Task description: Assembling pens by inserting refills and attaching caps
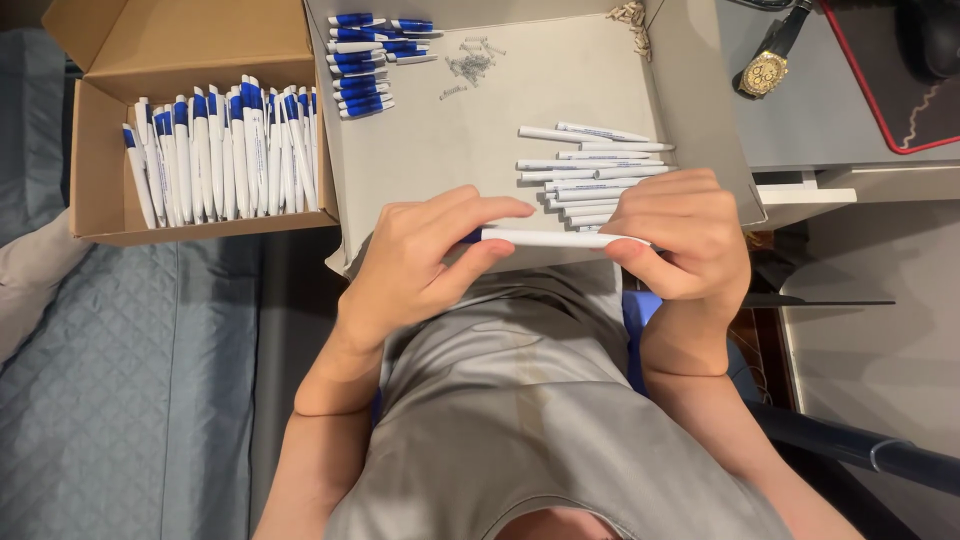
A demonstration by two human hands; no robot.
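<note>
My left hand (425,255) and my right hand (680,235) together hold one white pen (560,238) level between them, just above my grey shirt. The left fingers pinch its blue-tipped left end, the right fingers close over its right end. Right behind the pen, a pile of white pen barrels (590,165) lies on a grey cardboard tray (500,120). Several blue pen parts (365,65) sit at the tray's far left, and small metal springs (468,65) are scattered near them.
An open brown cardboard box (100,150) at the left holds several finished white and blue pens (220,150). It rests on a blue quilted bed cover (120,380). A gold wristwatch (765,70) lies on the grey desk at the right.
</note>
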